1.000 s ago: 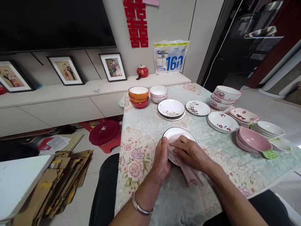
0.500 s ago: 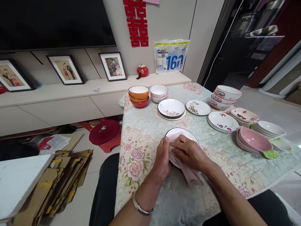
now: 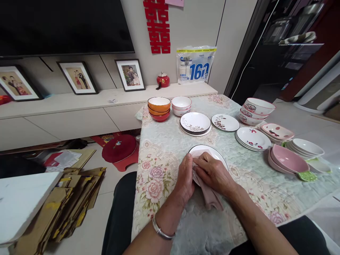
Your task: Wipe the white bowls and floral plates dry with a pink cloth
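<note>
Silver shows in the bracelet (image 3: pixel 162 232) on your left wrist. Ahead at twelve o'clock, your left hand (image 3: pixel 185 175) is half curled at the nine o'clock rim of a dark-edged white plate (image 3: pixel 218 156); your right hand (image 3: pixel 215 173) has its fingers bunched on a pale pink cloth (image 3: pixel 212 199), pressed against that plate, over the flower-patterned counter (image 3: pixel 168 140). From there, pink bowls (image 3: pixel 289 158) sit at three o'clock, red-flowered plates (image 3: pixel 253 137) at two, a single patterned plate (image 3: pixel 230 123) at one, orange bowls (image 3: pixel 159 107) at eleven.

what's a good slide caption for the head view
Left hand holds a dark-rimmed plate, right hand a cloth against it; stacked bowls stand beyond on a floral tablecloth.
</note>
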The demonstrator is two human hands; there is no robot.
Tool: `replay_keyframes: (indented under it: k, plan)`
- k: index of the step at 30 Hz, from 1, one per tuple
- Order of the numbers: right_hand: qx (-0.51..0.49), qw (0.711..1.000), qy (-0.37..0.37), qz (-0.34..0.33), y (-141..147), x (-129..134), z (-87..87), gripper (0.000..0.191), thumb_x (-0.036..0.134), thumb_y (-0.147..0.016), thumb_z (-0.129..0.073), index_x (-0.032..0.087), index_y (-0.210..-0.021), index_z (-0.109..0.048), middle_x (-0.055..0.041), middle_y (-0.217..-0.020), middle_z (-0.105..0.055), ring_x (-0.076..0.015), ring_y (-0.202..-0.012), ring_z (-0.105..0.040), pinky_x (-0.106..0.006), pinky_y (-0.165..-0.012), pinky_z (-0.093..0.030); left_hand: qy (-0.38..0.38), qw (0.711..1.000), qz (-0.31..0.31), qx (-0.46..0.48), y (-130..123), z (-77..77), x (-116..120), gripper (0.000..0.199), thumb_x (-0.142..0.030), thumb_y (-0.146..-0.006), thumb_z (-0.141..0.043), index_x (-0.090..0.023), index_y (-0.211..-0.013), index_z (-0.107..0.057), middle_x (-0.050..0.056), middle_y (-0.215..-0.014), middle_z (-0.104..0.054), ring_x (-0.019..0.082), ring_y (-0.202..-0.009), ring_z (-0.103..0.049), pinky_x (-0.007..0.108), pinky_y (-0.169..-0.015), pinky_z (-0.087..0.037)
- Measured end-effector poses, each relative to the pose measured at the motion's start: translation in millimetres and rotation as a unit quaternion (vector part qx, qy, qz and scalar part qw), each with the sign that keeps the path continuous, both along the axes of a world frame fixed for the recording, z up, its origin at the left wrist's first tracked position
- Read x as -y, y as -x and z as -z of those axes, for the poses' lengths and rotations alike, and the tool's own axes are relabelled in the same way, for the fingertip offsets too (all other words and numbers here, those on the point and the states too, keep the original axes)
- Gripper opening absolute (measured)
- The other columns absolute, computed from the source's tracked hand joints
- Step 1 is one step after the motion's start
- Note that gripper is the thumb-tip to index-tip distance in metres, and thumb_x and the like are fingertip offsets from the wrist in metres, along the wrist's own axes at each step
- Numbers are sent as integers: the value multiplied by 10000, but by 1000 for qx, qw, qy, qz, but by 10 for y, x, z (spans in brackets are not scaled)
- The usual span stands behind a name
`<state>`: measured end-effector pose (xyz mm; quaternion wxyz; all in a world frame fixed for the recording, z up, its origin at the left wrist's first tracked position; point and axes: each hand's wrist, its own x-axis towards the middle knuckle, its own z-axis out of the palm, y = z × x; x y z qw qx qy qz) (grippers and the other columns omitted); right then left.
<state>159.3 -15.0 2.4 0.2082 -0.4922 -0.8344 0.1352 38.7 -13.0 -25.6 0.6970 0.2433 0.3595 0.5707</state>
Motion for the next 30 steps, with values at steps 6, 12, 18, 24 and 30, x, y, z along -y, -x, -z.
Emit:
replay_keyframes:
  k: [6, 12, 18, 24, 30]
  plan:
    - [50, 987, -50, 146, -55, -60, 143, 339, 327, -972, -416, 206, -1197, -638, -82, -1004, -599, -185, -810, -608, -285, -699, -447, 20, 1000, -5, 11, -17, 47, -21, 473, -591, -814, -611, -153, -984, -658, 101, -1019, -712, 242, -1002, -640, 345, -893, -475]
    - [75, 972, -70, 209, -4, -95, 167, 346, 337, -973, -406, 202, -1175, -652, -82, -982, -596, -187, -777, -604, -282, -660, -429, -14, 1000, -11, 0, -36, 76, -20, 442, -563, -845, -586, -157, -1002, -664, 101, -1022, -718, 238, -1001, -646, 352, -909, -478]
    - [10, 997, -57, 55, 122, -32, 93, 304, 314, -969, -429, 211, -1124, -670, -63, -936, -586, -170, -830, -608, -260, -740, -460, -29, 998, -29, 42, -19, 64, -9, 410, -545, -832, -614, -156, -949, -671, 109, -1030, -715, 242, -1040, -645, 364, -956, -463]
    - [53, 988, -84, 116, 106, -16, 162, 322, 326, -969, -430, 201, -1170, -648, -79, -972, -601, -186, -832, -613, -273, -704, -441, -13, 998, -49, 47, -24, 22, 11, 444, -551, -829, -615, -140, -988, -666, 114, -1024, -724, 242, -1004, -659, 358, -917, -483]
    - [132, 964, -73, 219, 110, -159, 160, 325, 356, -981, -398, 210, -1125, -650, -80, -987, -607, -163, -698, -601, -266, -584, -357, 21, 997, -72, 33, 69, 29, 18, 531, -601, -786, -636, -135, -1040, -659, 125, -1015, -728, 260, -971, -672, 391, -895, -500]
